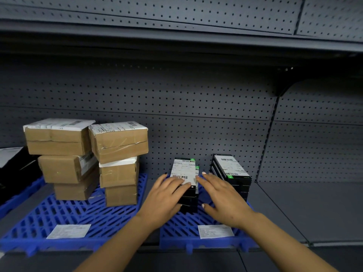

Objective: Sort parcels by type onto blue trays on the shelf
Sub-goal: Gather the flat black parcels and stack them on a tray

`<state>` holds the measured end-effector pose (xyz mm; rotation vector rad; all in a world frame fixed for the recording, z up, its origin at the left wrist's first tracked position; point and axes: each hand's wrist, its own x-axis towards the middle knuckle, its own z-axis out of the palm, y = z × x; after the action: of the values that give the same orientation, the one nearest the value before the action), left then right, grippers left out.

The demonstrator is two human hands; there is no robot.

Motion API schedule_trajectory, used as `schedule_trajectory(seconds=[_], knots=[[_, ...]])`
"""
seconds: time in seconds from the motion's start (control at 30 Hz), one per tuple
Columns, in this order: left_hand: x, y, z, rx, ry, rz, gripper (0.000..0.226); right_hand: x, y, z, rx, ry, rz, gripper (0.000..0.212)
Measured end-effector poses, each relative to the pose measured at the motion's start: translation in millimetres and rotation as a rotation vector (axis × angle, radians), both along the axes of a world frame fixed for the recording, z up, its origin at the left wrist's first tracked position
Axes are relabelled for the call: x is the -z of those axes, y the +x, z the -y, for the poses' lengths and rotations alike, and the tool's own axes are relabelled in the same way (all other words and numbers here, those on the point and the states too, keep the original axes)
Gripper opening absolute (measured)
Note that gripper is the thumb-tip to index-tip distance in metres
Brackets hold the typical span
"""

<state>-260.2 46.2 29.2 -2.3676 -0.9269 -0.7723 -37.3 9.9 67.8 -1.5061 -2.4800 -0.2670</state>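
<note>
1. The left hand (167,195) lies with straight fingers across the white label on top of a stack of black parcels (186,185), its thumb down along the stack's near side; the fingers press rather than curl round anything.
2. The right hand (222,197) is spread flat, fingertips touching the right edge of the same top parcel, thumb stretched toward the stack's base; it grips nothing.
3. The stack between the two hands stands on the right blue tray (176,230), the top parcel sitting slightly askew on those below.
4. Just beyond the right hand, a second stack of black parcels (231,173) with a white label on top stands on the same tray, apart from the first.
5. Near the right wrist, a white paper slip (215,231) lies on the tray's front part.
6. Left of the left hand, the left blue tray (59,213) carries two leaning piles of brown cardboard parcels (88,154), three high each, touching at the top.
7. A similar white slip (68,231) lies on that tray's front.
8. Both trays rest on the grey shelf (294,209), backed by a perforated panel (196,114).
</note>
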Motion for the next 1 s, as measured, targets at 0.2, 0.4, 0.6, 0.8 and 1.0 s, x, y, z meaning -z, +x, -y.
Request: schedule_trajectory(seconds=[0.2, 0.4, 0.6, 0.8, 1.0], knots=[[2.7, -24.1, 3.4, 0.009, -0.039, 0.011, 0.068, -2.1, 2.9, -4.3, 0.000, -0.011, -0.009, 0.077], [5.1, -46.2, 3.7, -0.029, -0.166, 0.121, 0.071, 1.1, -4.0, -22.3, 0.016, -0.033, -0.005, 0.079], [-1.5, -39.8, 11.8, -0.069, -0.131, 0.059, 0.098, -4.2, -15.4, -38.6, 0.014, -0.025, 0.017, 0.079], [1.5, -37.3, 6.5, -0.096, -0.058, -0.023, 0.073, -14.2, -14.6, -55.2, 0.061, -0.087, 0.128, 0.081], [-1.8, -47.1, 2.2, -0.109, -0.017, -0.003, 0.068, -12.2, -13.3, -51.7, 0.022, -0.042, 0.095, 0.075]])
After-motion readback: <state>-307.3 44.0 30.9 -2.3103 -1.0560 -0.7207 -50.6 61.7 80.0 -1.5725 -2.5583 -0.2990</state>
